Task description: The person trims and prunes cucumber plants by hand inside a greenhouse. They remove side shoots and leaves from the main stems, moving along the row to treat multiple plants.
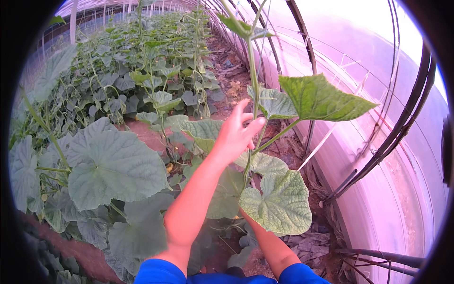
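Note:
A tall cucumber vine stem [253, 76] rises in front of me, with broad leaves on its stalks. My left hand [238, 129] is raised at the stem, fingers spread and curved partly around it; whether they press on it cannot be told. A bright green leaf [324, 99] stands out to the right of this hand. Lower down, a pale, veined leaf [278, 204] covers part of my right forearm [264, 241]; my right hand is hidden behind the leaves. A thin string [262, 53] runs upward beside the vine.
Large leaves [113, 170] of another plant crowd the left side. Dense rows of vines [124, 71] stretch away beyond. On the right curves a plastic greenhouse wall [354, 198] with dark arched poles [400, 124]. Dry leaves [308, 245] litter the soil near the wall.

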Motion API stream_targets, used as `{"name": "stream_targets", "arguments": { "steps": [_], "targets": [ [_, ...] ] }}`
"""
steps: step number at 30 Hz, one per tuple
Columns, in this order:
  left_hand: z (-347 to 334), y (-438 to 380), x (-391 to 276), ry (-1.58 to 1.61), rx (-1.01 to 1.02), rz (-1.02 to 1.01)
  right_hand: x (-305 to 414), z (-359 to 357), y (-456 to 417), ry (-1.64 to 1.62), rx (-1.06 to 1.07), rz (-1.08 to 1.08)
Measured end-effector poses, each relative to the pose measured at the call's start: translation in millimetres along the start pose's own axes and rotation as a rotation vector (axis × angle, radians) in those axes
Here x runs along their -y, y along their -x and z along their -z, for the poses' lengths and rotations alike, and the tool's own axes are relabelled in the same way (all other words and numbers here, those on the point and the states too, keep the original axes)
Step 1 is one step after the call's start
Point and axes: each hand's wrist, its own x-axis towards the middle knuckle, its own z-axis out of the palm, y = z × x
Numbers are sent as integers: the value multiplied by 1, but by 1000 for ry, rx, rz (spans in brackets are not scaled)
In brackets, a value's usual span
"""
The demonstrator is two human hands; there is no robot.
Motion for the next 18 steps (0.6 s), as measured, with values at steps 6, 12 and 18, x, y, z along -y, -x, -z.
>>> {"name": "stream_targets", "arguments": {
  "steps": [6, 12, 18],
  "targets": [
    [-13, -26, 20, -59, 291, 55, -37, 10, -6, 76, 6, -75],
    [-48, -18, 47, -56, 429, 106, -84, 47, 31, 572, 479, -328],
    [-49, -20, 92, -120, 478, -18, 242, 52, 83, 11, 1148, 150]
  ]
}}
